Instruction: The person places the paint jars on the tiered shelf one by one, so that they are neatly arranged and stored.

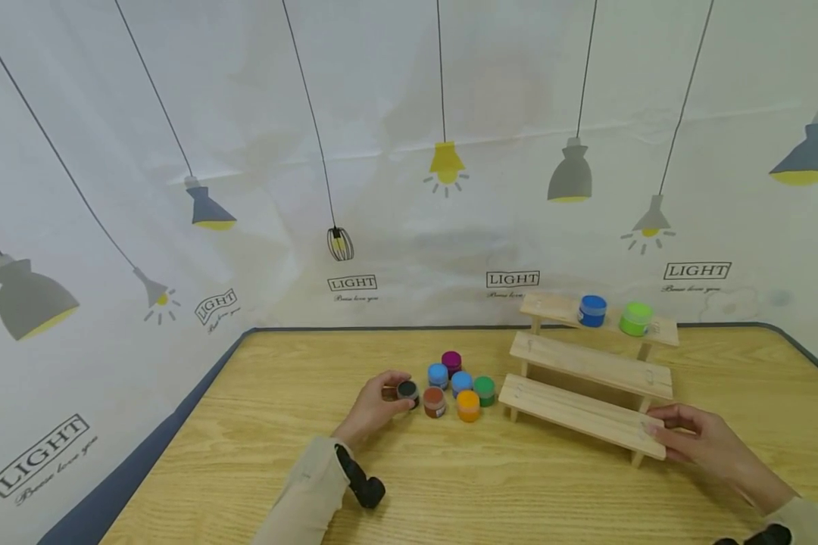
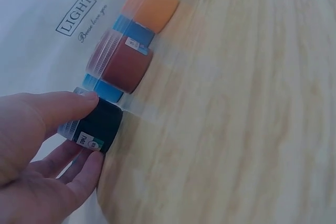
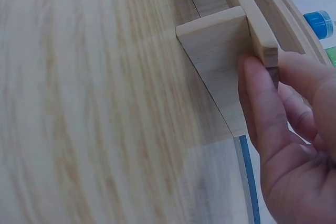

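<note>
The left hand (image 1: 378, 405) pinches a black jar (image 1: 407, 392) between its thumb on one side and fingers on the other; whether the jar's base touches the table (image 1: 518, 499) I cannot tell. The right hand (image 1: 702, 439) grips the end of the lowest plank of a three-tier wooden stand (image 1: 586, 416). The step in hand looks like taking hold of one jar while the right hand steadies the stand. From here, the next move seems to call for a straight lift by the left hand, clear of the brown jar (image 1: 434, 403) just to its right. Beyond that, rightward of the left hand, cluster a purple jar (image 1: 451, 362), two light blue jars (image 1: 438, 375) (image 1: 461, 384), an orange jar (image 1: 468, 406) and a green jar (image 1: 484, 391). Up and away from the right hand, a dark blue jar (image 1: 592, 311) and a lime jar (image 1: 635, 319) stand on the top tier. The jars are squat cylinders; the black and brown ones show clear, ribbed, plastic-looking lids and small labels. The stand's pale planks have softened corners and fine grain, smooth-looking beside the left hand's glossier jar; the table's yellowish surface carries long streaks.
</note>
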A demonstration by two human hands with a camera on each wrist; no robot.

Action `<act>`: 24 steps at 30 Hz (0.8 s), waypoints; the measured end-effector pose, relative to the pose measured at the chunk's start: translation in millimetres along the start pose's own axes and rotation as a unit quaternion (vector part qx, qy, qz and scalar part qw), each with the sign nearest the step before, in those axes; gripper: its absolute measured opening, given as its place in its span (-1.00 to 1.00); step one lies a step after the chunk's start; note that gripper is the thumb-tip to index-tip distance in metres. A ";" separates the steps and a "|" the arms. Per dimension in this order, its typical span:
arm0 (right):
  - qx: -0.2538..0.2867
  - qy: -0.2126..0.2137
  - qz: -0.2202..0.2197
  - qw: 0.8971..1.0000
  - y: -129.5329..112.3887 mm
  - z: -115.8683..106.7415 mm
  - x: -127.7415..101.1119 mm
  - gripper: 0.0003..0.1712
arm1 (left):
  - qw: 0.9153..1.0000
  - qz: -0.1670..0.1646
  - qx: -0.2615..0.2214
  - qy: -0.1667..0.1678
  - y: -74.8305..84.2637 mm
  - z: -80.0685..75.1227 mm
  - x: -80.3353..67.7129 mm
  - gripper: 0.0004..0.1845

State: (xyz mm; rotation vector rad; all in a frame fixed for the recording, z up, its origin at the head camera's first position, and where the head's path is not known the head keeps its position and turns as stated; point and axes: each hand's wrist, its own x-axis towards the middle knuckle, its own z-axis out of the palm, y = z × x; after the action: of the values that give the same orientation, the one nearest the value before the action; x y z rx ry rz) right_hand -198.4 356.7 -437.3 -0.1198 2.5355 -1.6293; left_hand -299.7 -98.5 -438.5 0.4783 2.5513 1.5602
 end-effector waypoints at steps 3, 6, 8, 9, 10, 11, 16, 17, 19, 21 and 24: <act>-0.002 0.000 0.001 1.000 -0.8 0.0 -0.2 -0.64 | 1.000 -0.008 -0.003 0.002 -0.9 -0.9 0.9 -0.58; -0.003 0.000 0.002 1.000 -1.5 0.4 -0.5 -0.62 | 1.000 -0.013 -0.008 -0.001 -0.1 -3.6 0.7 -0.57; -0.001 0.002 0.003 1.000 -1.3 0.6 -0.6 -0.62 | 1.000 -0.016 -0.015 -0.004 1.5 -5.9 0.3 -0.56; 0.000 0.003 0.003 1.000 -1.2 0.9 -0.5 -0.62 | 1.000 -0.016 -0.016 -0.005 2.2 -7.5 -0.2 -0.56; 0.003 0.005 0.002 1.000 -0.8 1.2 -0.4 -0.63 | 1.000 -0.017 -0.019 -0.005 3.5 -9.1 -0.8 -0.55; 0.006 0.006 0.001 1.000 -0.5 1.3 -0.3 -0.66 | 1.000 -0.019 -0.020 -0.005 4.5 -10.6 -1.1 -0.55; 0.017 0.013 -0.011 1.000 1.7 1.5 0.4 -0.81 | 1.000 -0.013 -0.023 0.007 10.0 -18.3 -3.0 -0.54; 0.017 0.014 -0.014 1.000 2.0 1.5 0.5 -0.83 | 1.000 -0.012 -0.022 0.010 11.0 -19.5 -3.1 -0.53; 0.018 0.011 -0.016 1.000 2.6 1.3 0.8 -0.84 | 1.000 -0.006 -0.020 0.016 13.8 -21.5 -3.6 -0.54; 0.020 0.008 -0.017 1.000 2.7 1.0 1.1 -0.84 | 1.000 -0.001 -0.019 0.017 17.1 -22.8 -4.6 -0.55; 0.020 -0.001 -0.013 1.000 2.6 0.2 1.3 -0.84 | 1.000 0.009 -0.012 0.014 22.7 -22.8 -5.8 -0.56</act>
State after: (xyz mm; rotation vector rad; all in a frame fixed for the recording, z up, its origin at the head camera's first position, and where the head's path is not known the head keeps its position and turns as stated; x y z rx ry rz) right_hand -199.6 357.4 -439.8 -0.1503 2.5079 -1.6880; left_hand -295.3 -110.1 -408.3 0.4807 2.5525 1.6143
